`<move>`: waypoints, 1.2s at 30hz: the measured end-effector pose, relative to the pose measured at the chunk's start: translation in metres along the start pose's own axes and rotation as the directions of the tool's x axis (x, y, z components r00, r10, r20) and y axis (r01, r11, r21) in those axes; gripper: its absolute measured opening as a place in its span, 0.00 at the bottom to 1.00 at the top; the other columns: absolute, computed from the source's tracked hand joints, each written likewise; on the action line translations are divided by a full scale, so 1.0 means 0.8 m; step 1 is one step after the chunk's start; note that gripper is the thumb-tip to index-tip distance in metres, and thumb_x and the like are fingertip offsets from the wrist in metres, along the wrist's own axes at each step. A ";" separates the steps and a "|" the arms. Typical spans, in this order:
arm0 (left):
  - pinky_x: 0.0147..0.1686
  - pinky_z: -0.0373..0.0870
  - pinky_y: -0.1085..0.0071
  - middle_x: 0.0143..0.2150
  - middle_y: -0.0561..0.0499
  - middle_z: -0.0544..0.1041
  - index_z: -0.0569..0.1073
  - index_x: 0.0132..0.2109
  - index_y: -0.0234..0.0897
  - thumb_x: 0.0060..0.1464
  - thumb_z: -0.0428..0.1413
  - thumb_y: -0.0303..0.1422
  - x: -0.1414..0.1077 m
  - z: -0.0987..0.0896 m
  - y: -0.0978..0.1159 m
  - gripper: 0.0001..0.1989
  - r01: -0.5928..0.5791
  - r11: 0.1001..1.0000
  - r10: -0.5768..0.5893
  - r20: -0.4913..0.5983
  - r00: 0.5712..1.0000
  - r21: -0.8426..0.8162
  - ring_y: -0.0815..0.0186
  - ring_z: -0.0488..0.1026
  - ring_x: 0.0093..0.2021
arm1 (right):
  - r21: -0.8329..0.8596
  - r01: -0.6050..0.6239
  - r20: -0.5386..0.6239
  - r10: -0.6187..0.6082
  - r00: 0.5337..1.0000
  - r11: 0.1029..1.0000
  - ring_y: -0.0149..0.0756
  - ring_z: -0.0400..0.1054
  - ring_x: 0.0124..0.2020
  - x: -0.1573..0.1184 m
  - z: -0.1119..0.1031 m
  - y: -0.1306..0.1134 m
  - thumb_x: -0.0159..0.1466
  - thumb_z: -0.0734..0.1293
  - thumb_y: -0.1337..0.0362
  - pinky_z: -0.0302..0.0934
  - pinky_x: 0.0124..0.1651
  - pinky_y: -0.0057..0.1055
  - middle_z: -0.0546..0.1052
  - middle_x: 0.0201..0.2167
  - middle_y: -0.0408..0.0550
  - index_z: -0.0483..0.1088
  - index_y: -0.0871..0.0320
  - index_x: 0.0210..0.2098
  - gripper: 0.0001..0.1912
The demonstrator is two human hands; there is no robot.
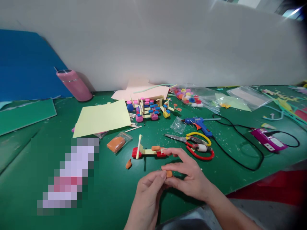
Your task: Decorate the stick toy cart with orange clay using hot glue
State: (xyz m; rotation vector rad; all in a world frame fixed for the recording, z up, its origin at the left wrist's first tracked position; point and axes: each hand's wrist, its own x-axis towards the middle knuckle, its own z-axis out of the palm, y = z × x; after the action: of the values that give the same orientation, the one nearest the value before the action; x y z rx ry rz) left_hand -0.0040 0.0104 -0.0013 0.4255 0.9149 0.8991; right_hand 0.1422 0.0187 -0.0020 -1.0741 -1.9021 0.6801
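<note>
Between my two hands is a small orange-brown block of modelling clay (169, 174). My left hand (150, 191) has its thumb and fingertips pressed against the block's left side. My right hand (188, 175) pinches it from the right, with one finger stretched out near the small toy car (146, 152) just beyond. That car has red wheels, a pale stick body, an upright stick and an orange clay piece on top. A loose lump of orange clay (129, 164) lies to its left, and a wrapped orange clay pack (116, 144) is farther back.
Scissors (200, 145) with red and yellow handles and a blue glue gun (198, 124) lie right of the car. A black cord runs to a purple power strip (268, 140). Several colourful toy cars (147, 110), yellow paper (102, 118) and a pink tumbler (74, 84) stand behind.
</note>
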 end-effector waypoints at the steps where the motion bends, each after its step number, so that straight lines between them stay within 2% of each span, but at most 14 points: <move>1: 0.33 0.66 0.74 0.23 0.49 0.76 0.77 0.24 0.31 0.42 0.61 0.33 0.000 0.000 0.000 0.08 0.001 1.000 0.000 0.013 1.000 -0.017 0.69 0.69 0.28 | 0.012 -0.004 -0.012 0.004 1.000 1.000 0.41 0.63 0.51 0.000 0.000 0.000 0.57 0.67 0.62 0.60 0.51 0.37 0.66 0.50 0.51 0.72 0.52 0.41 0.12; 4: 0.33 0.68 0.72 0.26 0.47 0.78 0.78 0.27 0.32 0.46 0.59 0.35 0.000 -0.001 -0.001 0.09 0.038 0.991 -0.034 0.033 0.999 -0.127 0.67 0.71 0.29 | 0.022 -0.023 -0.036 0.024 0.999 0.999 0.41 0.63 0.50 0.000 0.001 0.001 0.57 0.67 0.61 0.60 0.51 0.37 0.67 0.49 0.50 0.72 0.52 0.40 0.11; 7: 0.34 0.69 0.71 0.27 0.47 0.78 0.79 0.29 0.34 0.47 0.57 0.36 0.000 0.000 -0.002 0.10 0.074 0.967 -0.070 0.026 0.997 -0.245 0.65 0.73 0.30 | -0.025 -0.012 -0.012 0.012 1.000 1.000 0.42 0.61 0.51 -0.001 0.002 0.002 0.57 0.66 0.61 0.59 0.51 0.38 0.65 0.51 0.51 0.72 0.53 0.41 0.12; 12: 0.37 0.69 0.72 0.30 0.47 0.79 0.79 0.32 0.33 0.47 0.58 0.30 0.000 0.004 -0.001 0.06 0.077 0.972 -0.063 0.068 0.996 -0.224 0.65 0.74 0.34 | -0.234 0.064 0.037 -0.057 0.998 0.970 0.45 0.56 0.54 -0.003 0.003 0.006 0.57 0.65 0.61 0.55 0.53 0.43 0.60 0.55 0.51 0.69 0.53 0.47 0.17; 17: 0.34 0.69 0.74 0.30 0.45 0.79 0.78 0.33 0.30 0.50 0.55 0.32 0.003 0.004 0.002 0.10 0.066 0.970 -0.071 -0.014 0.997 -0.232 0.66 0.74 0.32 | -0.282 0.072 0.001 -0.075 0.997 0.957 0.49 0.50 0.58 -0.012 0.006 0.008 0.56 0.65 0.58 0.50 0.55 0.48 0.52 0.59 0.53 0.58 0.53 0.56 0.29; 20: 0.34 0.70 0.73 0.32 0.46 0.80 0.78 0.34 0.32 0.52 0.54 0.31 0.004 0.006 0.003 0.09 0.070 0.950 -0.089 -0.051 0.995 -0.304 0.66 0.74 0.32 | -0.353 0.075 -0.035 -0.094 0.995 0.932 0.51 0.47 0.59 -0.021 0.012 0.007 0.58 0.63 0.60 0.45 0.57 0.50 0.48 0.60 0.51 0.56 0.52 0.57 0.28; 25: 0.41 0.69 0.69 0.32 0.43 0.80 0.77 0.31 0.30 0.55 0.50 0.29 0.003 0.013 0.005 0.12 0.120 0.886 -0.173 -0.079 0.982 -0.448 0.63 0.75 0.38 | -0.495 0.047 0.022 -0.042 0.999 0.868 0.55 0.43 0.58 -0.028 0.027 0.007 0.61 0.59 0.52 0.43 0.55 0.53 0.43 0.62 0.51 0.59 0.51 0.56 0.25; 27: 0.43 0.68 0.68 0.33 0.43 0.80 0.77 0.32 0.29 0.54 0.49 0.26 0.003 0.013 0.005 0.12 0.113 0.883 -0.169 -0.082 0.982 -0.456 0.63 0.75 0.39 | -0.470 0.040 0.026 -0.031 0.999 0.882 0.54 0.42 0.59 -0.028 0.029 0.007 0.62 0.56 0.50 0.43 0.56 0.53 0.42 0.63 0.51 0.56 0.52 0.57 0.26; 31: 0.39 0.69 0.70 0.33 0.43 0.80 0.77 0.35 0.29 0.54 0.50 0.27 0.005 0.008 0.002 0.11 0.106 0.895 -0.146 -0.061 0.987 -0.433 0.64 0.75 0.35 | -0.305 0.017 -0.009 -0.020 1.000 0.952 0.49 0.43 0.60 -0.028 0.029 0.007 0.64 0.51 0.51 0.45 0.57 0.49 0.44 0.62 0.53 0.48 0.56 0.61 0.29; 36: 0.43 0.68 0.69 0.35 0.42 0.80 0.77 0.34 0.29 0.55 0.47 0.25 0.007 0.008 0.000 0.13 0.099 0.881 -0.147 -0.068 0.987 -0.462 0.65 0.75 0.37 | -0.407 0.046 -0.015 -0.057 0.998 0.912 0.51 0.43 0.60 -0.029 0.030 0.007 0.64 0.53 0.52 0.42 0.57 0.51 0.46 0.62 0.51 0.57 0.55 0.57 0.24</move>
State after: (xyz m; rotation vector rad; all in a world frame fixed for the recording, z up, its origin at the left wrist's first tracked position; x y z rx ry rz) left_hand 0.0029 0.0153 -0.0003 -0.0868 0.7793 0.9904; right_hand 0.1312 -0.0002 -0.0277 -1.2727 -2.0942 0.2370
